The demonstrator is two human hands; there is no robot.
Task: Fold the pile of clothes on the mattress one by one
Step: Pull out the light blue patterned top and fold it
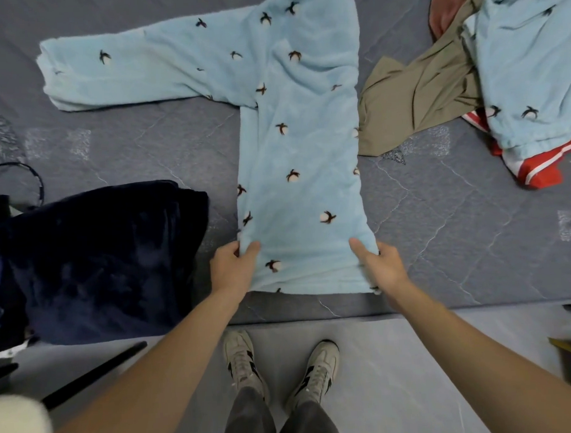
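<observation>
While the light-blue fleece top (pixel 295 151) was laid flat on the mattress (pixel 440 230), its hem corners near the front edge were pinched: the left corner by the left hand (pixel 234 266), the right corner by the right hand (pixel 381 266). One sleeve was stretched out to the left. Bare mattress was seen either side of the body. A dark navy garment (pixel 101 261) was lying close on the left; the unfolded pile (pixel 486 66) was heaped at the far right, its olive piece touching the top's right edge.

Two hands (pixel 234 266) (pixel 381 266), two light-blue fleece garments (pixel 298 144) (pixel 531 62), one navy garment (pixel 101 255), two shoes (pixel 242 360) (pixel 318 367).
</observation>
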